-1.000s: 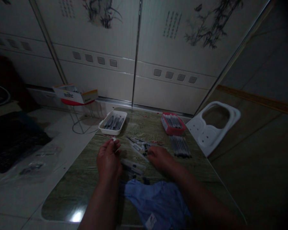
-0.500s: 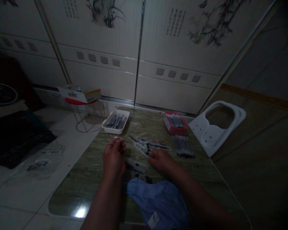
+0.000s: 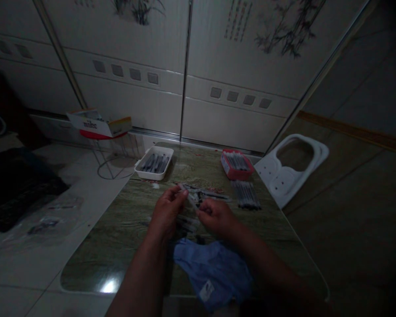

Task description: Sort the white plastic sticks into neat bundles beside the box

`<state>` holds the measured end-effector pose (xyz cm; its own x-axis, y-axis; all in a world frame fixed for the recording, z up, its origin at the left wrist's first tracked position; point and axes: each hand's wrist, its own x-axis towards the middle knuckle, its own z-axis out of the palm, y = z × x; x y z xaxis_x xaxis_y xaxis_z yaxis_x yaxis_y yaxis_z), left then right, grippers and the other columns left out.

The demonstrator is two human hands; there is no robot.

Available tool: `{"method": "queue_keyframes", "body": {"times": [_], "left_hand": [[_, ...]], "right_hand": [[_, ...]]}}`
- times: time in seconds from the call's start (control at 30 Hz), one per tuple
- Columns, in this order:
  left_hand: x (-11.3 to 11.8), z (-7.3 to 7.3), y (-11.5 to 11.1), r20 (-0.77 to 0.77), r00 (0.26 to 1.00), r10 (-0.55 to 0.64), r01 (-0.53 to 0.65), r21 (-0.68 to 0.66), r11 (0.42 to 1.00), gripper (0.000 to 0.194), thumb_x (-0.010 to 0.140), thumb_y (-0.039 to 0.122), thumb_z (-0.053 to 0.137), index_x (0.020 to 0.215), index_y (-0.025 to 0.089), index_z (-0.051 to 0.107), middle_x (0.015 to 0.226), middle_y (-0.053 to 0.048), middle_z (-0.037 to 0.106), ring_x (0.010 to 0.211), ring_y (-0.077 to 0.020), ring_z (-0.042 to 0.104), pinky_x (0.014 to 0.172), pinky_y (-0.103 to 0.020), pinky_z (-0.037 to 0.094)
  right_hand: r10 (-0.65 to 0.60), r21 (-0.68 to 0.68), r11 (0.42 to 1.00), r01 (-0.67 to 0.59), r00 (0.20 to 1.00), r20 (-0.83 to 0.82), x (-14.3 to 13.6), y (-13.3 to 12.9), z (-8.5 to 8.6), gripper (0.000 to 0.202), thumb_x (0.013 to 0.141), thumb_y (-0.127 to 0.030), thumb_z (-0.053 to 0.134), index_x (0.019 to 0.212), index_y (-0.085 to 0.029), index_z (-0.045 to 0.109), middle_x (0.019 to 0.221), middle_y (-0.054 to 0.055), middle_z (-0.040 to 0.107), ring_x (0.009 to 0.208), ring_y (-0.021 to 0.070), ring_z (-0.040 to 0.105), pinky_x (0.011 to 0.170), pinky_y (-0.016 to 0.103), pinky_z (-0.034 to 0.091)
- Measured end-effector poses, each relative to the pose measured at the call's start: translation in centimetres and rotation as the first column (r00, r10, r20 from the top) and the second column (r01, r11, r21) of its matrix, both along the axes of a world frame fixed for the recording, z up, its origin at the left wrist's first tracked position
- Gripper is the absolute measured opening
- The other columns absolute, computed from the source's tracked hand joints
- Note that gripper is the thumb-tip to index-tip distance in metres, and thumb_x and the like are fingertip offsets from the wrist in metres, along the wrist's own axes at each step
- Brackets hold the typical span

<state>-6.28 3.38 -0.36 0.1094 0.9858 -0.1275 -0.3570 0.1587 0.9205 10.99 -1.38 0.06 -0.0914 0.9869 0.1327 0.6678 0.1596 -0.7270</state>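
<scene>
My right hand (image 3: 218,216) is closed round the lower end of a slim pen (image 3: 192,200) with a pale, clear-looking barrel, over the middle of the table. The thumb and fingers of my left hand (image 3: 169,209) pinch its upper end. Beyond my hands lie several loose pens (image 3: 214,194). More clear-barrelled pens (image 3: 186,223) lie below, partly hidden by my left hand. A small white piece (image 3: 155,186) rests left of my fingers. The dim light hides fine detail of the pen.
A white tray (image 3: 139,170) of pens stands at the back left and a red box (image 3: 235,173) of pens at the back right. Before the box lies a row of pens (image 3: 246,195). A blue cloth (image 3: 214,273) lies at the front. A white chair (image 3: 284,176) stands right.
My left hand has moved right, from beside the small white piece to the pen's upper end. My right hand still holds the pen. The view has shifted slightly.
</scene>
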Motion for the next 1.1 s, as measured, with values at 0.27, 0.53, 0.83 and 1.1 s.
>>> {"method": "queue_keyframes", "body": {"times": [0.27, 0.53, 0.83, 1.1], "left_hand": [[-0.8, 0.7, 0.3, 0.196, 0.942, 0.272, -0.294, 0.093, 0.951, 0.029, 0.073, 0.039, 0.081, 0.086, 0.019, 0.064, 0.063, 0.007, 0.050, 0.050, -0.0053, 0.041, 0.045, -0.018, 0.029], [-1.7, 0.7, 1.0, 0.343, 0.836, 0.428, -0.464, 0.026, 0.885, 0.027, 0.075, 0.032, 0.076, 0.094, 0.018, 0.063, 0.072, 0.002, 0.066, 0.059, -0.0098, 0.059, 0.052, -0.019, 0.040], [-1.7, 0.9, 0.8, 0.413, 0.843, 0.345, -0.348, -0.070, 0.935, 0.040, 0.084, 0.053, 0.065, 0.096, 0.015, 0.066, 0.074, -0.005, 0.071, 0.056, -0.0107, 0.060, 0.057, -0.022, 0.046], [-1.3, 0.1, 0.9, 0.383, 0.873, 0.304, -0.316, -0.031, 0.948, 0.029, 0.076, 0.028, 0.072, 0.102, 0.016, 0.066, 0.083, -0.006, 0.073, 0.060, -0.0110, 0.061, 0.056, -0.022, 0.044]], "right_hand": [[-0.015, -0.018, 1.000, 0.014, 1.000, -0.014, 0.4, -0.1, 0.0, 0.012, 0.087, -0.029, 0.059, 0.086, -0.018, 0.066, 0.075, -0.001, 0.065, 0.067, 0.0124, 0.058, 0.058, 0.022, 0.036], [0.183, -0.106, 0.982, -0.156, 0.927, 0.327, -3.6, -0.4, 0.0, 0.011, 0.084, -0.024, 0.058, 0.089, -0.021, 0.068, 0.087, 0.002, 0.070, 0.079, 0.0157, 0.062, 0.065, 0.025, 0.033], [0.134, -0.172, 0.984, -0.050, 0.842, 0.522, -4.5, -0.7, 0.3, 0.015, 0.086, -0.028, 0.055, 0.095, -0.024, 0.067, 0.095, 0.004, 0.073, 0.084, 0.0193, 0.065, 0.064, 0.028, 0.030], [0.075, -0.216, 0.975, 0.053, 0.837, 0.542, -2.6, -0.3, 0.7, 0.018, 0.083, -0.031, 0.058, 0.096, -0.023, 0.067, 0.095, 0.005, 0.074, 0.085, 0.0199, 0.066, 0.061, 0.028, 0.028]]}}
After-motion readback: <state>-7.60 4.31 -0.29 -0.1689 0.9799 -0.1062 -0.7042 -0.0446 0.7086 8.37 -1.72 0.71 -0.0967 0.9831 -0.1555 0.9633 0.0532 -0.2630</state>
